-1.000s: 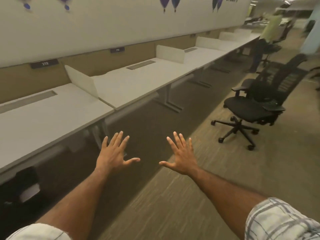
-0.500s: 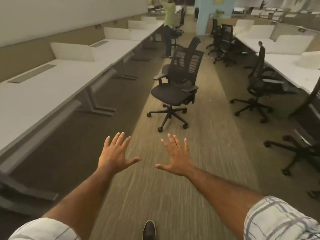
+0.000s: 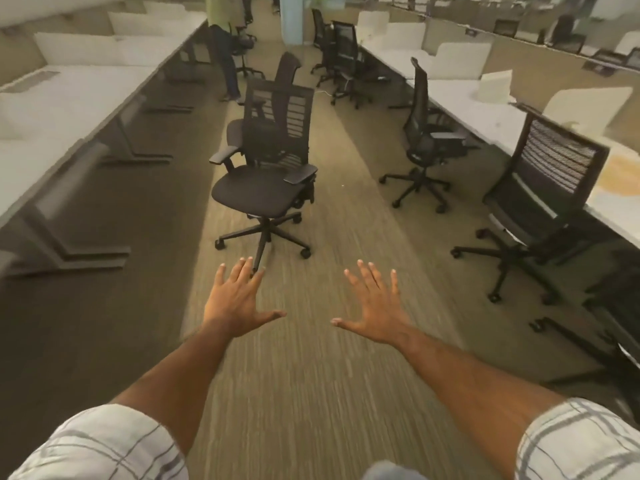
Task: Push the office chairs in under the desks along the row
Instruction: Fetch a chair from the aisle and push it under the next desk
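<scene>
A black mesh-backed office chair (image 3: pixel 266 181) stands loose in the middle of the aisle, its seat turned toward me, with a second chair (image 3: pixel 286 69) right behind it. Both my hands are stretched out over the carpet, fingers spread, holding nothing. My left hand (image 3: pixel 237 299) hovers just short of the near chair's wheeled base; my right hand (image 3: pixel 375 308) is beside it, apart from any chair. A row of white desks (image 3: pixel 52 109) runs along the left, another row of desks (image 3: pixel 485 116) along the right.
On the right, two black chairs (image 3: pixel 426 140) (image 3: pixel 540 202) stand pulled out from the desks, and several more stand farther back. A person (image 3: pixel 221 46) stands at the far left desks. Desk legs (image 3: pixel 69 251) jut onto the floor at left.
The view has swung from the left desks to face down the aisle, and the loose chair is now closer. Both hands stay open and outstretched.
</scene>
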A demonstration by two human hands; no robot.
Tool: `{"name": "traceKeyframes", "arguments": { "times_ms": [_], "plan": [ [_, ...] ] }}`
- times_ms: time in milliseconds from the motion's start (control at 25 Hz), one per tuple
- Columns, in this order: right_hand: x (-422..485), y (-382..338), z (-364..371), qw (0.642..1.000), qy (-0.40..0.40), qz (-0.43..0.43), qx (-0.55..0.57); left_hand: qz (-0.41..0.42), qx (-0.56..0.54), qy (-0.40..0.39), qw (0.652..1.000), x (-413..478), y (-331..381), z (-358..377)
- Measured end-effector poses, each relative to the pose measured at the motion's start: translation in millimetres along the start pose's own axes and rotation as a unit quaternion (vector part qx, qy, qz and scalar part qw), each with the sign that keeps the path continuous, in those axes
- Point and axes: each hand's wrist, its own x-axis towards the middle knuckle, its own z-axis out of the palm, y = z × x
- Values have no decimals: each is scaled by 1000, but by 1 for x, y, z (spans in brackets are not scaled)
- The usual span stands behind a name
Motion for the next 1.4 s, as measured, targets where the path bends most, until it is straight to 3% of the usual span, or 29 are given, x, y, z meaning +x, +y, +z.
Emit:
{"name": "traceKeyframes", "arguments": {
  "times_ms": [200, 440, 760, 1400],
  "plan": [
    [62, 83, 17, 998, -23, 58, 4, 48, -9, 2, 999, 128, 36, 13],
    [162, 206, 23, 998, -46, 51, 14, 61, -5, -21, 998, 269, 92, 20],
    [311, 327, -19, 997, 27, 26, 66, 8, -52, 23, 998, 427, 130, -12],
    [646, 483, -28, 996, -16, 60, 60, -5, -103, 8, 995, 800, 78, 25]
  ]
}}
